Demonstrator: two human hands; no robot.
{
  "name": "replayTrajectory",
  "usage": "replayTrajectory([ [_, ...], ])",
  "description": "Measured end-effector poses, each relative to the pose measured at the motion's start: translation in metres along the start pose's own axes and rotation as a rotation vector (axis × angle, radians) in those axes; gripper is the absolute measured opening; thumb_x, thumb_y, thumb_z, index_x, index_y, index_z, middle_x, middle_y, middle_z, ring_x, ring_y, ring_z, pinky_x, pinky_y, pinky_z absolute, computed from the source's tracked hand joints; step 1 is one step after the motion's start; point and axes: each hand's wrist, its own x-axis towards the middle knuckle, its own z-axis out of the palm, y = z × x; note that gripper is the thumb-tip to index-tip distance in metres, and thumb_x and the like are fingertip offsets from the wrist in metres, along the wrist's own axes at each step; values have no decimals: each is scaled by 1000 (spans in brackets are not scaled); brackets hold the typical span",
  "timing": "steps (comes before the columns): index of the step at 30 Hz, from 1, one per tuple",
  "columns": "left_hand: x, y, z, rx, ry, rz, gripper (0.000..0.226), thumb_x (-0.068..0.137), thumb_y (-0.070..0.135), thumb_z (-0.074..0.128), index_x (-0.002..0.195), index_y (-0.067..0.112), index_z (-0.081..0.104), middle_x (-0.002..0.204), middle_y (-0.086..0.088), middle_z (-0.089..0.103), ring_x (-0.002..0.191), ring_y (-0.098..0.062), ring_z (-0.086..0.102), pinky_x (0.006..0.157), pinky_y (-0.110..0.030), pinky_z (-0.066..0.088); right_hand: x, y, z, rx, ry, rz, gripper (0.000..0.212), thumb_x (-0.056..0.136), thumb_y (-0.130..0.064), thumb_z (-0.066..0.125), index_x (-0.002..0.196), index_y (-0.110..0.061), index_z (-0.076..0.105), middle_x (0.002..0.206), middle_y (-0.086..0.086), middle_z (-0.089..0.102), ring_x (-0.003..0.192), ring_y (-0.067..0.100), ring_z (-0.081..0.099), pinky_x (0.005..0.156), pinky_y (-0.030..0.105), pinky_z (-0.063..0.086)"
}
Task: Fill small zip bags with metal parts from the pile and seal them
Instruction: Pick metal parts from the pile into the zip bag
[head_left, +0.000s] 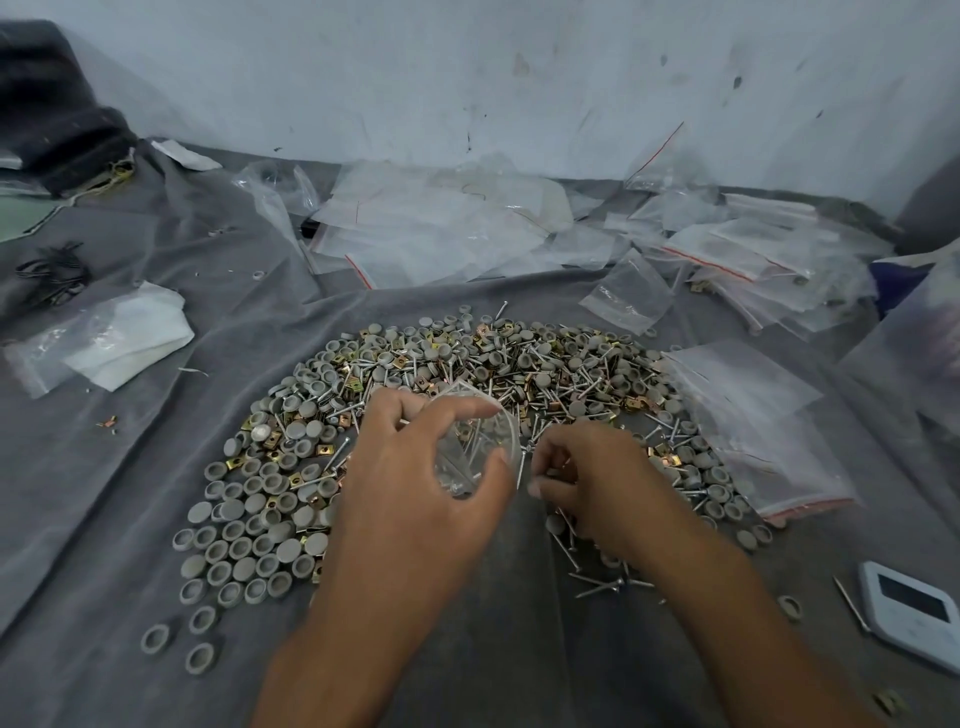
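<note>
Head camera view, looking down: my left hand is curling thumb and fingers around a small clear zip bag, holding its mouth open; a few screws are showing inside it. Just beside it, my right hand is pinching a thin screw near the bag's opening. Both hands are hovering over the pile of metal parts, grey caps, brass clips and screws spread on a grey cloth. Empty zip bags are lying beyond the pile, by the wall. A white device is lying at my right.
</note>
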Motion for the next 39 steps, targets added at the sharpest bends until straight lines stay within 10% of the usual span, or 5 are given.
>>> replayTrajectory([
  [7, 0, 1, 3, 49, 11, 21, 32, 76, 63, 49, 107, 54, 52, 95, 20, 41, 89, 13, 49, 62, -14, 37, -30, -38, -33, 615, 507, -516, 8, 93, -28, 72, 99, -29, 67, 97, -7, 70, 92, 17, 69, 76, 25, 55],
  [13, 1, 3, 2, 136, 32, 60, 38, 79, 57, 54, 112, 40, 59, 95, 12, 48, 86, -8, 52, 70, -35, 50, -32, -46, -18, 128, 541, -714, 9, 91, -18, 75, 98, -13, 76, 104, -7, 72, 104, 12, 65, 89, 26, 50],
  [19, 1, 3, 1, 187, 48, 95, 36, 82, 56, 54, 112, 37, 57, 90, 16, 47, 83, -5, 47, 72, -27, 41, -30, -33, -32, 217, 576, -595, 7, 90, -21, 76, 96, -23, 73, 96, -18, 70, 88, 2, 64, 77, 9, 41],
  [28, -1, 2, 0, 127, 27, 75, 37, 79, 57, 51, 113, 43, 53, 87, 22, 41, 87, 3, 45, 74, -16, 33, -16, 13, -36, -197, -187, 39, 26, 89, -30, 76, 106, -45, 65, 101, -22, 61, 88, -3, 58, 74, 22, 51],
  [39, -1, 8, -1, 80, 36, 46, 38, 78, 54, 50, 113, 39, 58, 90, 17, 44, 85, -3, 46, 67, -16, 32, -8, 13, -28, -241, -297, 13, 28, 89, -16, 73, 101, -38, 62, 98, -18, 60, 89, 0, 56, 79, 28, 50],
])
